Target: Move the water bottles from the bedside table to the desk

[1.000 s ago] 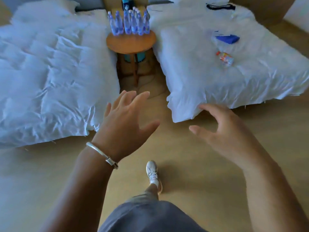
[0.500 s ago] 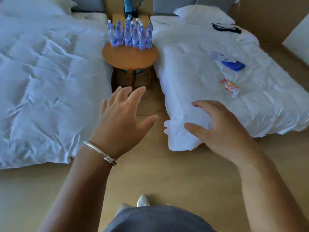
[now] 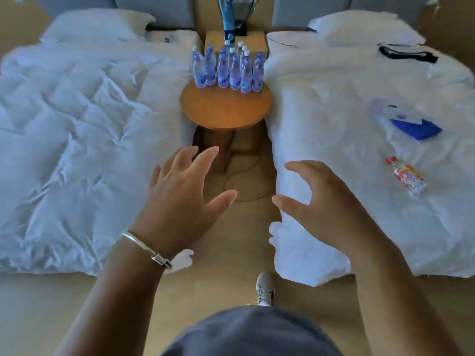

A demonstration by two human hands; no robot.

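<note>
Both arms reach forward over the floor between two beds. The left hand [image 3: 180,196] is spread, fingers straight and apart, holding nothing; a silver bracelet [image 3: 146,249] circles its wrist. The right hand [image 3: 318,201] is beside it, fingers loosely curved and thumb out, also holding nothing. The two hands are apart from each other, with bare floor showing in the gap.

Well beyond both hands, straight ahead, stands the round wooden bedside table [image 3: 226,111]. The water bottles [image 3: 228,69] stand upright in a tight cluster on its far half, away from the hands; its near half is bare wood. Neither hand touches the table or any bottle.

Left of the left hand lies a bed under a rumpled white duvet [image 3: 77,137]. The right hand hovers over the near corner of the other bed [image 3: 334,111]; whether it touches the sheet I cannot tell. Farther right of that hand, on this bed, lie a small bottle with a red cap [image 3: 407,176], a blue item [image 3: 419,129] and, farther off, a black strap [image 3: 408,55]. Below the hands, a shoe [image 3: 266,289] rests on the floor.
</note>
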